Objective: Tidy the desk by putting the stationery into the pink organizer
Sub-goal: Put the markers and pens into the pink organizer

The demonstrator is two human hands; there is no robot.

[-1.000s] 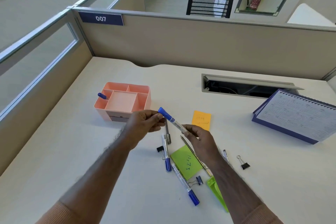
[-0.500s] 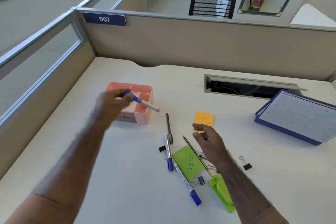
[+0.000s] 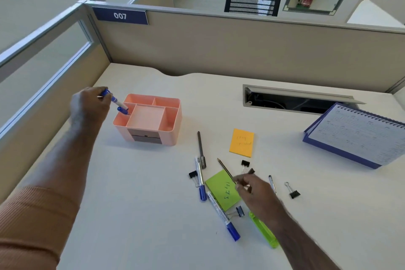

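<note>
While a blue-capped marker [image 3: 114, 100] is pinched by the left hand [image 3: 88, 106] at the left of the frame, its lower end is tilted down toward the left slot of the organizer [image 3: 151, 131], where another marker [image 3: 122, 110] already stands. That tilt is judged to be meant for sliding the marker in beside the stored one, so that pens are kept upright together. The left arm is stretched forward across the desk [image 3: 131, 193], wrist bent inward, fingers curled round the marker near its cap.

Lower right of centre, the right hand [image 3: 252, 188] is held low over the loose stationery, its fingertips drawn together at a pencil [image 3: 224, 167] beside the green note [image 3: 222, 190]; whether the pencil is actually gripped cannot be told. Pens, binder clips, an orange note [image 3: 241, 142] and a green stapler [image 3: 263, 231] are left scattered nearby, not yet put away.
</note>
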